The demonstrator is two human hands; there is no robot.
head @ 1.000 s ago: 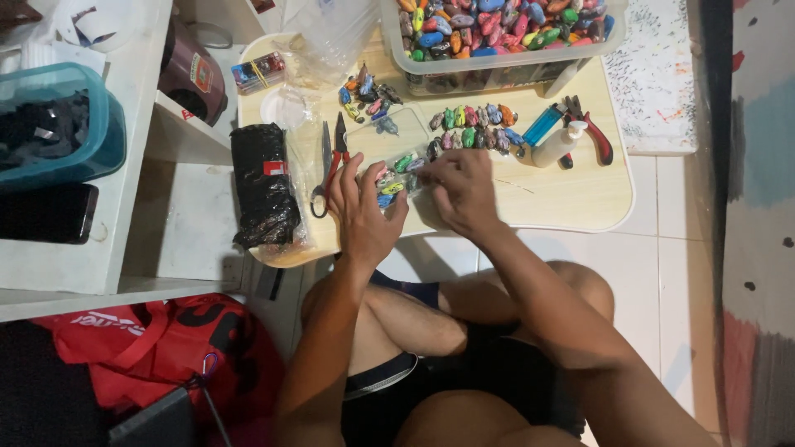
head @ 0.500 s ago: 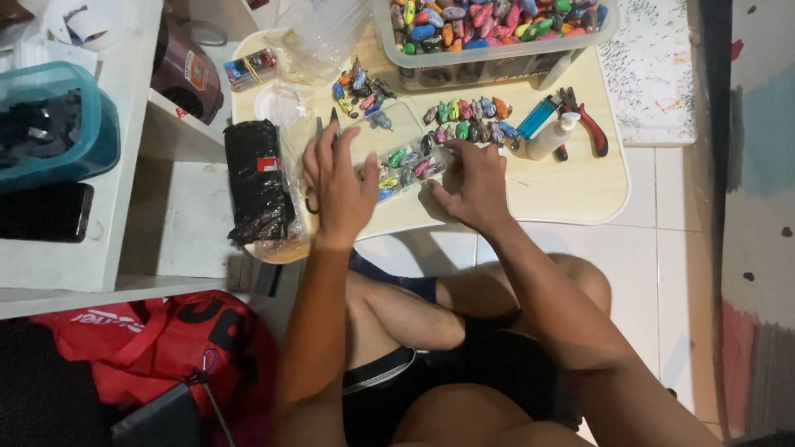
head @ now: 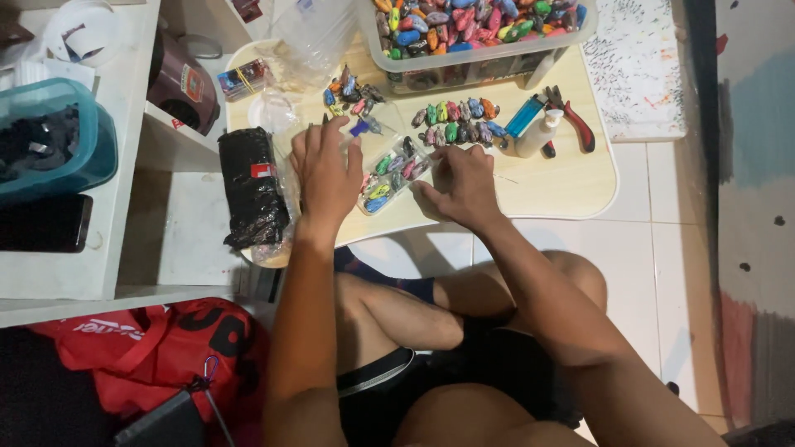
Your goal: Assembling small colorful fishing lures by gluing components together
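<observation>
A small clear plastic packet (head: 389, 175) filled with several colourful little pieces lies on the low cream table (head: 571, 186). My left hand (head: 325, 172) rests flat on the table at the packet's left end, fingers spread, covering the scissors. My right hand (head: 460, 184) pinches the packet's right end with its fingertips. Two rows of loose colourful pieces (head: 457, 122) lie just beyond the packet, and a smaller heap (head: 349, 89) sits further left.
A clear bin of colourful pieces (head: 480, 33) stands at the table's far edge. Red-handled pliers (head: 573, 120), a blue lighter (head: 525, 116) and a small white bottle (head: 536, 136) lie right. A black wrapped bundle (head: 252, 189) lies left, beside white shelves with a teal tub (head: 51, 149).
My left hand has slid up and left over the scissors. My right hand stays on the packet, which has shifted a little with the camera's move closer.
</observation>
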